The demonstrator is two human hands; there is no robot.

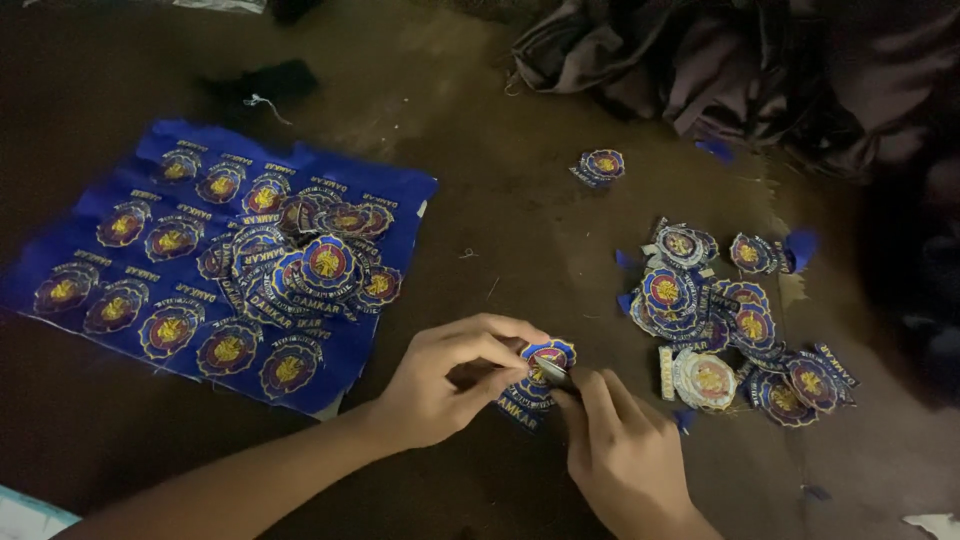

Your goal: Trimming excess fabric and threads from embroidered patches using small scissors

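A round embroidered patch (545,362), blue with a gold centre, sits low in the middle of the dark table (480,230), pinched in the left hand (445,380). The right hand (620,450) is closed on a small metal tool (556,373) touching the patch. Right of them lies a pile of cut patches (730,330); to the left, a blue cloth sheet (215,265) of uncut ones.

The head camera looks steeply down (from close range) at the dark floor (500,240).

Dark brown floor (500,240) w/ blue cloth sheet (390,190), loose badges (735,325), dark fabric heap (720,70)
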